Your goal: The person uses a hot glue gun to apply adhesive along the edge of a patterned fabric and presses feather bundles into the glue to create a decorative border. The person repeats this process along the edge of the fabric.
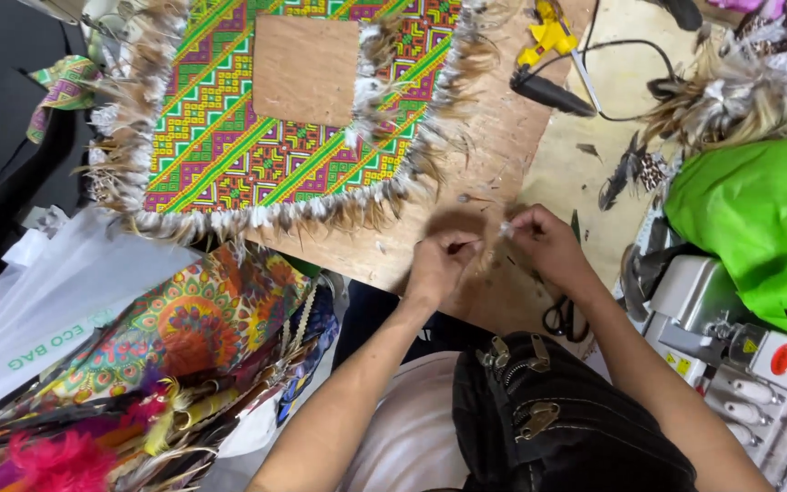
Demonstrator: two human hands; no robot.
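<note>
My left hand and my right hand meet over the near edge of a plywood board. Both pinch a small feather stretched between their fingertips. Farther up the board lies a bright patterned cloth frame in pink, green and yellow, with a square opening and a fringe of brown and white feathers along its edges. The hands are just below and right of that fringe.
A yellow glue gun with a black cord lies at the far right of the board. Black scissors sit by my right wrist. A sewing machine, green cloth, loose feathers, a white bag and colourful fabrics surround me.
</note>
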